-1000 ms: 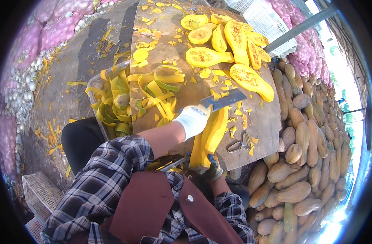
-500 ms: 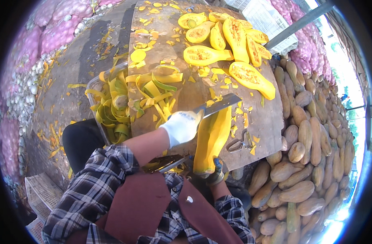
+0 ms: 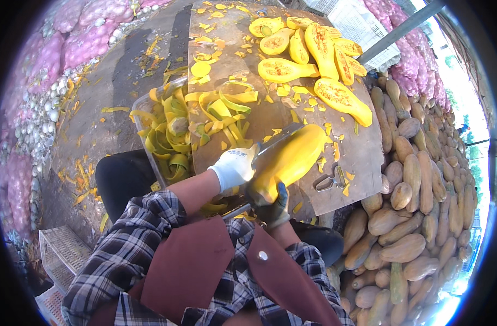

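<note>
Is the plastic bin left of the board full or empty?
Looks full: peel strips are heaped to the rim of the plastic bin, some lying over its edge; its bottom is hidden.

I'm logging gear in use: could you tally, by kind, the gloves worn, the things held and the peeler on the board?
White glove: 1
Dark glove: 1
Knife: 1
Yellow squash: 1
Peeler: 1
Total: 5

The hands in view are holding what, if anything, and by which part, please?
The left hand holds a knife by its handle end; the right hand grips the yellow squash at its near end.
</note>
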A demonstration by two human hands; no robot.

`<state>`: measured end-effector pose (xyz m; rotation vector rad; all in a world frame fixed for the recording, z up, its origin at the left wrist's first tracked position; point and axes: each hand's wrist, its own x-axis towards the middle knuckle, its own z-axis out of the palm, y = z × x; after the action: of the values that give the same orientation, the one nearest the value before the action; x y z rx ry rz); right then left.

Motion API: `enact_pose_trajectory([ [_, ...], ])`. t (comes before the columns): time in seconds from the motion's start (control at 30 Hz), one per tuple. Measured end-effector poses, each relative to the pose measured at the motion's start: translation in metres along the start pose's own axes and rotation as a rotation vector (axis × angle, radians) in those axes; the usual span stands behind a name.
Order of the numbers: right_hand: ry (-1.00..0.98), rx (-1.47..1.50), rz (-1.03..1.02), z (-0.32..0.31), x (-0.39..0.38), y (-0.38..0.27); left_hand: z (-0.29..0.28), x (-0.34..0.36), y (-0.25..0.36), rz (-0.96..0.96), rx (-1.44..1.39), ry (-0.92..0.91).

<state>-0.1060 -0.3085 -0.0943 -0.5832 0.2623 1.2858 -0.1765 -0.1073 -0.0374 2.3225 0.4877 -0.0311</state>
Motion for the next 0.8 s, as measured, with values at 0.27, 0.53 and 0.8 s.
enact_pose_trajectory([
  [0.27,0.018,-2.001,-0.927,0.089,0.002,-0.014,-0.070,-0.084,-0.052,-0.255,0.030,0.344],
  [0.53,0.431,-2.878,-0.019,0.155,0.089,-0.095,-0.044,-0.123,-0.049,-0.228,-0.225,0.395],
  [0.8,0.271,-2.820,-0.013,0.136,0.081,-0.061,-0.045,-0.109,-0.007,-0.149,-0.238,0.235],
])
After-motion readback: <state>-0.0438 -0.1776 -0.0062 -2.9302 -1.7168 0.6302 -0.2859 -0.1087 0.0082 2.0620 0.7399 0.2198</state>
